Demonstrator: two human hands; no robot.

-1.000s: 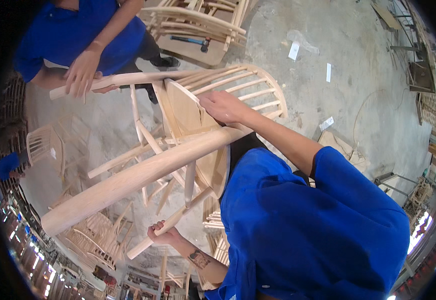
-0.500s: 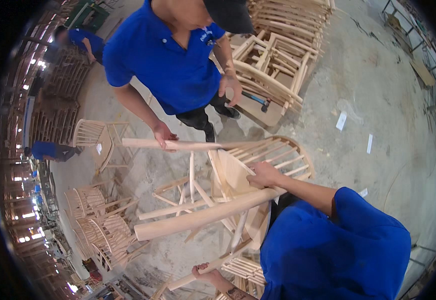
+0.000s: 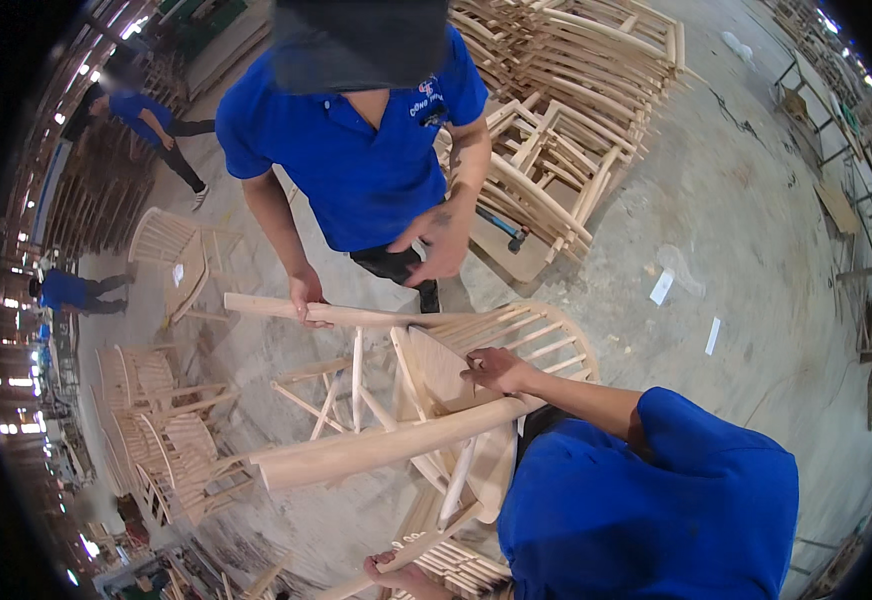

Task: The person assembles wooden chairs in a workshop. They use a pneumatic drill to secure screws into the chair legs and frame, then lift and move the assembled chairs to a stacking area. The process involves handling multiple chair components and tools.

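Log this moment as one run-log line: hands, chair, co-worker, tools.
left hand: grips chair leg | right hand: at edge of seat | co-worker's hand: on another leg | hammer: beside stacked frames

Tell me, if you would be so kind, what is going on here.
A wooden chair is tipped over, its legs toward the left of the picture. The wearer's left hand grips one leg while the right hand is at the seat. A co-worker opposite has one hand on another leg.
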